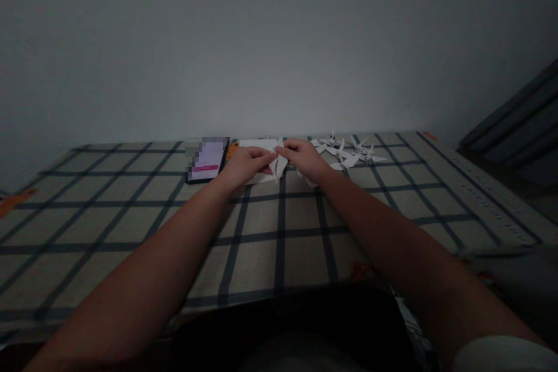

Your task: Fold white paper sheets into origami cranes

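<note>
Both my arms reach far forward over a checked bed sheet. My left hand and my right hand meet at a small folded white paper figure, each pinching one side of it with closed fingers. The figure hangs between the fingertips just above a stack of flat white paper lying on the sheet. Several finished white paper cranes lie just right of my right hand.
A phone with a lit screen lies left of my left hand. A plain wall rises right behind the bed. A dark slanted panel stands at the far right. Dark clothing covers my lap at the bottom edge.
</note>
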Available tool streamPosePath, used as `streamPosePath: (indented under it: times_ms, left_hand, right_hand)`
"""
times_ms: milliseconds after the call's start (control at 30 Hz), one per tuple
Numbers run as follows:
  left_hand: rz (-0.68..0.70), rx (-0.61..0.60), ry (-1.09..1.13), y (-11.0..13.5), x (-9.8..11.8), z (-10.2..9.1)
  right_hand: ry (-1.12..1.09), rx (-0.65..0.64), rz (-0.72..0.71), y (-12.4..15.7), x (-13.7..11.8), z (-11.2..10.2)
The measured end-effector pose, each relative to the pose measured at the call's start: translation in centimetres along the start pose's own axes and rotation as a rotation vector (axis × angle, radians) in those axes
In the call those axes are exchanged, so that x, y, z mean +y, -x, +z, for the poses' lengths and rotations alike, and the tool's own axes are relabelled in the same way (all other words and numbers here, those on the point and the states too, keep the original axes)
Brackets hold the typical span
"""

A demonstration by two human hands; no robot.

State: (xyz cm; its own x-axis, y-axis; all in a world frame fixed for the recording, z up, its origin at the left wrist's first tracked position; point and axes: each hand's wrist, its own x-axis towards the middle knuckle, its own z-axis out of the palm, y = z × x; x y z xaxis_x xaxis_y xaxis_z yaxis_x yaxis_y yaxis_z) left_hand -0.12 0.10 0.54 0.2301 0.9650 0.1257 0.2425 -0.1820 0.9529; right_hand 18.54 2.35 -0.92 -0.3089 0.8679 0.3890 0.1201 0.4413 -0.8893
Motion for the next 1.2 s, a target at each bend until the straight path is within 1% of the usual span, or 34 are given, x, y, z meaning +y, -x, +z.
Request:
streamPosePath:
  times_ms: [200, 367, 500, 600, 667, 733, 800, 867, 933, 1100, 1200]
  left_hand:
    - [0.009, 0.012, -0.048, -0.03, -0.14, -0.11]
    - [0.008, -0.007, -0.060, -0.03, -0.22, -0.07]
    - [-0.017, -0.045, -0.042, 0.07, 0.10, 0.01]
    - [-0.022, -0.037, -0.034, 0.11, 0.23, 0.01]
    - [-0.021, -0.026, -0.073, 0.13, 0.15, 0.01]
    - [-0.001, -0.021, -0.109, 0.13, -0.03, 0.05]
    - [0.022, -0.025, -0.079, 0.11, -0.22, 0.13]
    - [0.034, -0.050, 0.004, 0.05, -0.37, 0.21]
    - [0.040, -0.059, 0.069, -0.05, -0.45, 0.23]
    - [0.051, 0.073, 0.107, -0.12, -0.36, 0.11]
    - [0.082, 0.112, 0.097, -0.05, -0.23, 0.07]
  right_hand:
    - [-0.008, -0.007, 0.007, 0.03, -0.39, 0.13]
    - [0.039, 0.056, -0.007, -0.03, -0.30, 0.08]
    - [0.016, 0.106, 0.016, -0.10, -0.20, 0.09]
    - [-0.007, 0.088, 0.025, -0.12, -0.31, 0.11]
    - [-0.008, 0.070, 0.030, -0.16, -0.35, 0.08]
    - [0.008, 0.082, 0.023, -0.26, -0.31, 0.01]
    - [0.014, 0.113, 0.015, -0.39, -0.22, -0.07]
    - [-0.008, 0.141, 0.011, -0.48, -0.16, -0.13]
    - [-0.053, 0.144, 0.016, -0.50, -0.15, -0.14]
    - [-0.142, 0.072, 0.062, -0.29, 0.01, 0.13]
    - [-0.163, 0.004, 0.073, -0.17, 0.21, 0.32]
